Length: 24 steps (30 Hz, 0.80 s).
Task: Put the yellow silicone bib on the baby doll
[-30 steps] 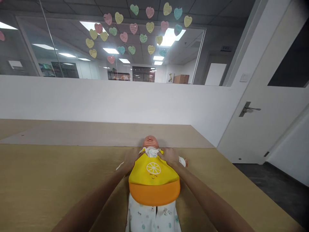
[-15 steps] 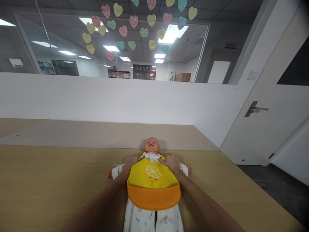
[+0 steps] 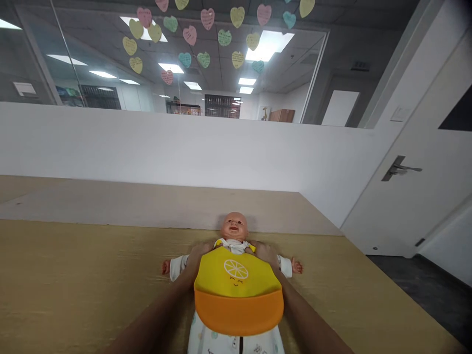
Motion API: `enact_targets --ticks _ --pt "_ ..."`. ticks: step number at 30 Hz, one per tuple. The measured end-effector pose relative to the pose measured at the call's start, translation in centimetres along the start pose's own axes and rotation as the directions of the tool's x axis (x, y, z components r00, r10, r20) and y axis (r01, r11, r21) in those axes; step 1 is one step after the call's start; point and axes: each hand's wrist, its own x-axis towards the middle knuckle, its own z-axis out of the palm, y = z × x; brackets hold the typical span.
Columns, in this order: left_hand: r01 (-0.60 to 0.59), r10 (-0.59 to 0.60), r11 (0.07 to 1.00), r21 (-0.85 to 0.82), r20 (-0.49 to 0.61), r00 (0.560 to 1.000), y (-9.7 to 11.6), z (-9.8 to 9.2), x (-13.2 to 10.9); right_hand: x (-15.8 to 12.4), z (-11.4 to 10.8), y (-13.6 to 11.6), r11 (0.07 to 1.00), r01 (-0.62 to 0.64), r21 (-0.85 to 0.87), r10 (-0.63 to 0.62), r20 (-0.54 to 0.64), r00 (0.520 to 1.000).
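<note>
A baby doll (image 3: 235,225) in a white printed suit lies on its back on the wooden table, arms spread to both sides. Over its chest and belly rests a yellow bib (image 3: 238,282) with an orange pocket, a white citrus slice and a smiling face printed on it. My left hand (image 3: 202,251) grips the bib's upper left corner near the doll's shoulder. On the opposite side my right hand (image 3: 264,252) pinches the upper right strap. Yellow strap ends show beside the doll's neck on both sides. My fingertips are partly hidden.
The wooden table (image 3: 92,275) meets a paler strip along a white wall (image 3: 177,152). Above that wall is a glass window with heart-shaped paper notes (image 3: 207,19). A door with a metal handle (image 3: 400,168) stands to the right, beside dark floor.
The camera view has tilted and come slightly closer, so the doll and bib look a bit larger and lower. Both hands still hold the bib's upper corners at the doll's shoulders.
</note>
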Motion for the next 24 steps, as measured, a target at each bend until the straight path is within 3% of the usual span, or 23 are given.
enact_targets --ticks 2,6,10,13,16,19,24 --pt "-0.064 0.064 0.998 -0.023 0.003 0.998 0.4 -0.7 0.0 0.5 -0.1 0.6 0.998 0.017 0.055 -0.017 0.005 1.0" --pt "-0.183 0.197 0.975 -0.123 0.108 0.974 1.5 -3.1 0.2 2.2 -0.9 2.0 0.936 0.117 0.332 -0.104 -0.058 0.993" --pt "-0.173 0.198 0.975 -0.143 0.188 0.962 2.8 -5.9 1.2 4.2 -3.1 1.9 0.91 0.114 0.4 -0.039 -0.19 0.981" --pt "-0.1 0.133 0.98 -0.173 0.189 0.973 3.6 -7.1 2.3 5.6 -4.3 0.8 0.879 0.044 0.476 0.067 -0.215 0.974" --pt "0.023 0.001 0.981 -0.192 0.125 0.992 3.9 -6.8 3.5 6.7 -4.3 -0.1 0.861 -0.022 0.508 0.131 -0.179 0.975" --pt "0.097 -0.097 0.988 -0.123 0.011 0.995 3.3 -5.3 4.8 7.4 -3.4 0.2 0.891 -0.047 0.452 0.144 -0.184 0.972" --pt "0.154 -0.131 0.984 0.092 -0.216 0.968 0.4 -2.6 7.2 8.4 -2.0 1.9 0.942 -0.119 0.312 0.173 -0.15 0.973"
